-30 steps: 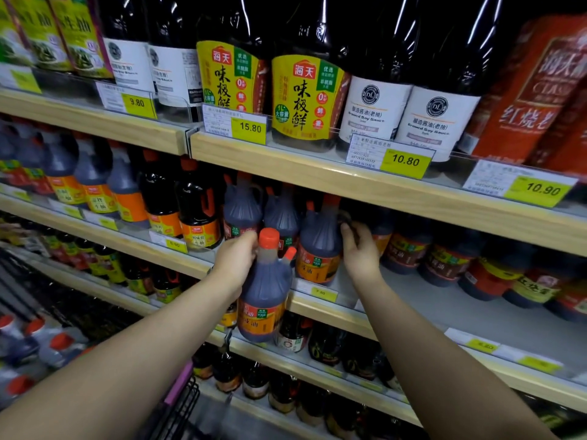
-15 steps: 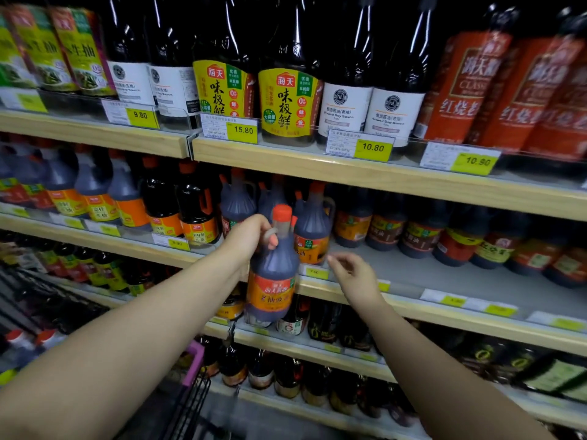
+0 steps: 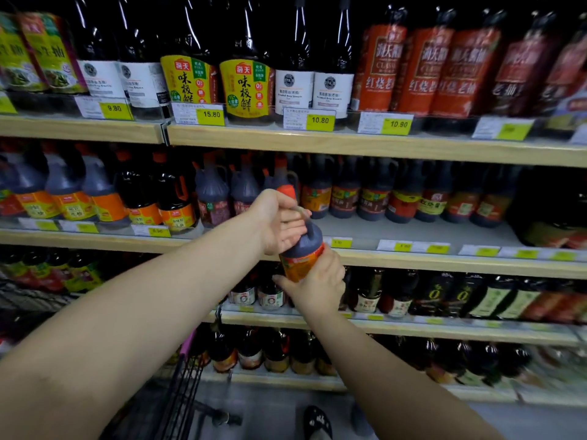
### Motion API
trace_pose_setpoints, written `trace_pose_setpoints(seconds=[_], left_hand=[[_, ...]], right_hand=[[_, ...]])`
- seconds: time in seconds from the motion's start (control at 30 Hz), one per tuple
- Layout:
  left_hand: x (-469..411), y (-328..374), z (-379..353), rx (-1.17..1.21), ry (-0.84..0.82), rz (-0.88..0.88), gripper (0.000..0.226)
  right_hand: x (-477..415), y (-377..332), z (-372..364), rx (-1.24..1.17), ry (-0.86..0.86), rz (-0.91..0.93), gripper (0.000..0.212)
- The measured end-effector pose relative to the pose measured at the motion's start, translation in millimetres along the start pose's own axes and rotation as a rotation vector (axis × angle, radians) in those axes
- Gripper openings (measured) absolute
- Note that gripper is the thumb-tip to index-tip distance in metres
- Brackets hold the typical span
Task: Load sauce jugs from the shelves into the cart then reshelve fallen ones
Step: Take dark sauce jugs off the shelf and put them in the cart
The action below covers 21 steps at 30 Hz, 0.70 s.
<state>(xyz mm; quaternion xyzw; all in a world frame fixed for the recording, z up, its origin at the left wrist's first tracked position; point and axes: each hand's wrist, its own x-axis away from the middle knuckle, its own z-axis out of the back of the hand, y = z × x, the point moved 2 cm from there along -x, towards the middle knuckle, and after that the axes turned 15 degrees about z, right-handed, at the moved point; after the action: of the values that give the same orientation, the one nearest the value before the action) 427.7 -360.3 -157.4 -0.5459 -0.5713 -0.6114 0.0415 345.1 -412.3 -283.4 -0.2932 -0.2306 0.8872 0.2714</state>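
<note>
One sauce jug (image 3: 305,246), left hand (image 3: 275,222) gripping above (right hand (image 3: 317,289) below).

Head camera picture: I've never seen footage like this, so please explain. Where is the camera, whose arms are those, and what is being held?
No machine here: a person wears a camera on the head, looking forward and down, so both arms are their own. The left hand grips a dark sauce jug near its neck, the right hand holds its orange-labelled base. The jug is tilted, in front of the shelves, which carry rows of sauce bottles and yellow price tags. A cart shows at bottom left.
</note>
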Motion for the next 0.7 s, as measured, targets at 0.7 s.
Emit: trace_pose_setpoints(seconds=[0.7], left_hand=[[-126,7,67,-0.953,0.611,-0.295,0.040]], right_hand=[[-106,79,19,-0.222,0.126,0.207,0.086]])
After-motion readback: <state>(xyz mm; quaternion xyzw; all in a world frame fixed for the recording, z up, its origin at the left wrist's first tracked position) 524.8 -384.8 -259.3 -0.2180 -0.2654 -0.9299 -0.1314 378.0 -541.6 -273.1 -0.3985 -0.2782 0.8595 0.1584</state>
